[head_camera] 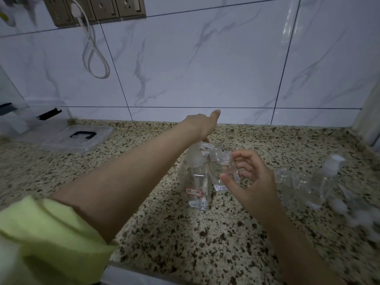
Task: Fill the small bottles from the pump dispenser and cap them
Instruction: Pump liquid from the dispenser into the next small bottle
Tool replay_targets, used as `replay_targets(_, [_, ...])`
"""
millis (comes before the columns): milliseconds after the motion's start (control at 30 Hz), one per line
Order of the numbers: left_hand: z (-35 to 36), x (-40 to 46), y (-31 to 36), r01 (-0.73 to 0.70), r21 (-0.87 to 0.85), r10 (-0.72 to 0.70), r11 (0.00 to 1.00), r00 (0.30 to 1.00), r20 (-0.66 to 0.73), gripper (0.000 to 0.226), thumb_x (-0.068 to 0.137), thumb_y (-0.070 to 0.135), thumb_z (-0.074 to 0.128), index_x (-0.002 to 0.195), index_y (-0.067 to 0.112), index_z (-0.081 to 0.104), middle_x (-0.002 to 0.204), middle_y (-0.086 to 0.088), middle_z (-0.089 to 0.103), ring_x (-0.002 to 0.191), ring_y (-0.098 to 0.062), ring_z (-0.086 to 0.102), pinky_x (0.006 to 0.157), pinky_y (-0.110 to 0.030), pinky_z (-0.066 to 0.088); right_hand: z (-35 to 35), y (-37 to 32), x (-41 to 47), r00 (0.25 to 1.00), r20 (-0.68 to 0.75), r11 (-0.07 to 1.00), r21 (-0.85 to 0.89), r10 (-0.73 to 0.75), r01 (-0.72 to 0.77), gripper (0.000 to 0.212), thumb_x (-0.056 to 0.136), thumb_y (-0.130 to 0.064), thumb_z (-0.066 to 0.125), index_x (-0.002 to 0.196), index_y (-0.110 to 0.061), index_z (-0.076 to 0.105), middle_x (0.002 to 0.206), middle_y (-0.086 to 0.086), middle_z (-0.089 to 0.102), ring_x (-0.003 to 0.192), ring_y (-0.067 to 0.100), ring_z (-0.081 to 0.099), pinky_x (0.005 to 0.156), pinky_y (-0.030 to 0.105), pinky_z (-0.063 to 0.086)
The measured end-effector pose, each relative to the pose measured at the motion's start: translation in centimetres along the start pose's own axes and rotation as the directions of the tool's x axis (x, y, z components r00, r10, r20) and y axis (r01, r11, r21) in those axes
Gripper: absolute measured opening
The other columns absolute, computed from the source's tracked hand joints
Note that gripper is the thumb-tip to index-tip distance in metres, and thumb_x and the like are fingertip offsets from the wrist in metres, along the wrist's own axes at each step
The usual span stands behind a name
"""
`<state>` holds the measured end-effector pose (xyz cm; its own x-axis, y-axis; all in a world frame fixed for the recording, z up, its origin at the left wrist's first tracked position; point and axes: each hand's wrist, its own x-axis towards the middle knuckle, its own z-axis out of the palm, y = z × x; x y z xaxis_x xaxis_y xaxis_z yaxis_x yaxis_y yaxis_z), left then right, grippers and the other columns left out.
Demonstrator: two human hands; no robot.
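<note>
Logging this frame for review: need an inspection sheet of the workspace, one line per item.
Surface: speckled stone counter, no spill seen.
Job's things: clear pump dispenser upright; small bottle held tilted, mouth at the spout; more small bottles uncapped at right, one spray bottle beside them.
Clutter: clear plastic lid with black handle, loose caps, blurred.
Hands: left hand rests on the pump top; right hand pinches the small bottle.
Cables: white cord looped below the wall sockets.
Surroundings: marbled wall tiles.
</note>
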<state>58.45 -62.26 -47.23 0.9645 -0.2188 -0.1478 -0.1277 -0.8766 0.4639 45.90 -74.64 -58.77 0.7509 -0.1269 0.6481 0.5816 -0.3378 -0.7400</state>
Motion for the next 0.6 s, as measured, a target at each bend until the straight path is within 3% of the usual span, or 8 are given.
replay_targets(100, [0.04,0.0,-0.17,0.015,-0.005,-0.015,1.0,1.0,-0.004,0.079,0.1,0.063,0.009,0.139,0.011,0.053,0.127,-0.015,0.064,0.12,-0.031,0.055,0.101,-0.04,0.039,-0.03,-0.01,-0.02,1.0,0.001,1.0,-0.001,-0.001,0.001,0.041,0.076,-0.041,0.075,0.112,-0.037,0.056,0.105,-0.024,0.066,0.096,0.012,0.069,0.082,0.039,0.061])
replay_targets(233, [-0.01,-0.14,-0.06,0.003,-0.006,-0.003,1.0,1.0,-0.016,0.077,0.101,0.062,0.009,0.135,0.01,0.056,0.115,-0.013,0.069,0.111,-0.029,0.059,0.097,-0.039,0.042,0.06,-0.09,0.03,1.0,-0.004,1.0,-0.001,-0.004,0.004,0.041,0.076,-0.043,0.075,0.113,-0.036,0.057,0.106,-0.024,0.066,0.097,0.012,0.069,0.081,0.04,0.062])
replay_targets(333, [-0.05,-0.12,0.16,0.024,0.032,-0.025,0.999,1.0,0.014,0.079,0.1,0.064,0.008,0.141,0.012,0.052,0.128,-0.013,0.064,0.12,-0.031,0.054,0.101,-0.041,0.04,0.0,-0.1,-0.02,1.0,0.0,1.0,0.009,0.001,-0.001,0.041,0.076,-0.042,0.075,0.113,-0.035,0.057,0.105,-0.025,0.066,0.096,0.012,0.069,0.081,0.04,0.061])
replay_targets(433, [-0.19,-0.12,-0.02,-0.004,0.001,0.004,1.0,1.0,-0.015,0.078,0.1,0.062,0.009,0.135,0.011,0.056,0.115,-0.012,0.069,0.111,-0.03,0.059,0.097,-0.039,0.042,0.0,-0.15,0.02,1.0,-0.005,1.0,0.022,-0.003,0.003,0.042,0.076,-0.042,0.075,0.113,-0.035,0.057,0.103,-0.025,0.066,0.096,0.011,0.068,0.081,0.035,0.061])
replay_targets(533, [-0.12,0.0,-0.21,0.017,0.01,-0.017,1.0,1.0,-0.007,0.08,0.099,0.064,0.009,0.138,0.012,0.054,0.127,-0.014,0.064,0.12,-0.032,0.055,0.103,-0.041,0.04,-0.01,-0.11,0.01,1.0,-0.004,1.0,0.021,-0.018,0.018,0.042,0.076,-0.041,0.075,0.113,-0.034,0.057,0.104,-0.023,0.067,0.096,0.01,0.068,0.08,0.029,0.06])
replay_targets(600, [-0.14,-0.07,-0.36,-0.001,-0.015,0.0,1.0,1.0,-0.027,0.077,0.1,0.064,0.011,0.136,0.012,0.054,0.12,-0.011,0.067,0.114,-0.031,0.059,0.103,-0.042,0.041,-0.01,-0.14,-0.08,1.0,-0.003,0.999,0.03,-0.016,0.016,0.042,0.076,-0.041,0.075,0.113,-0.033,0.057,0.105,-0.024,0.067,0.096,0.008,0.068,0.08,0.025,0.059])
